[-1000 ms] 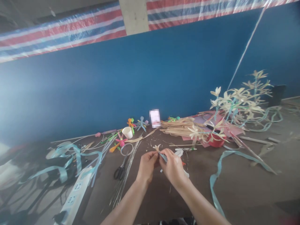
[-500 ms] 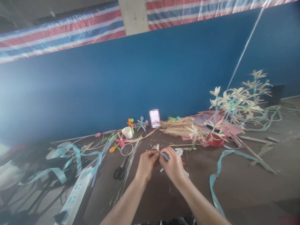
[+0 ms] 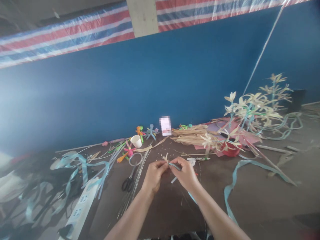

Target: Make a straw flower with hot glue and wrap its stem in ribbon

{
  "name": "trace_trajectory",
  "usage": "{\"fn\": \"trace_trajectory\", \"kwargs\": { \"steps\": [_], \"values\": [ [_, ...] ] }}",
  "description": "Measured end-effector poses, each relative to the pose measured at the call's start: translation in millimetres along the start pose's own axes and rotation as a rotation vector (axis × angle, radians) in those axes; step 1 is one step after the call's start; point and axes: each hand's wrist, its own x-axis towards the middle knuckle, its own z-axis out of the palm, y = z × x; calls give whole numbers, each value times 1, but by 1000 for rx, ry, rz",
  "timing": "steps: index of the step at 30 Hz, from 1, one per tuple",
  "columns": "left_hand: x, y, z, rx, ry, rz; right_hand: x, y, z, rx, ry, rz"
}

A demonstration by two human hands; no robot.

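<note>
Both hands are sitting slightly higher and further from the camera than a second ago, with the small flower raised along with them. Item: straw flower, pale tan, narrow pointed petals fanning upward, its base bound with a light blue ribbon strip; it is being held just above the dark brown table, between the two hands. Left hand is pinching the flower's base with thumb and forefinger drawn close together, remaining fingers curling inward, wrist angled toward the centre. Right hand is gripping the ribbon strip between narrowed fingertips, knuckles facing up; a loose tail of the strip appears to be trailing down past the wrist, though blur is making that uncertain. Fingertips of both hands are nearly touching. Nearby stock: black-handled scissors lying beside a bundle of thin wires to the left, a tape ring just beyond, a white paper cup further back, and finished flower sprays standing at right.
</note>
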Motion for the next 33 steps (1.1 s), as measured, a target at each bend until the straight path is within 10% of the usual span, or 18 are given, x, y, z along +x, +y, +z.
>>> {"fn": "trace_trajectory", "kwargs": {
  "steps": [12,33],
  "values": [
    [5,-12,4,202,179,115,-3,7,4,-81,14,-3],
    [4,-12,-2,216,142,48,-3,12,10,-228,42,17]
  ]
}}
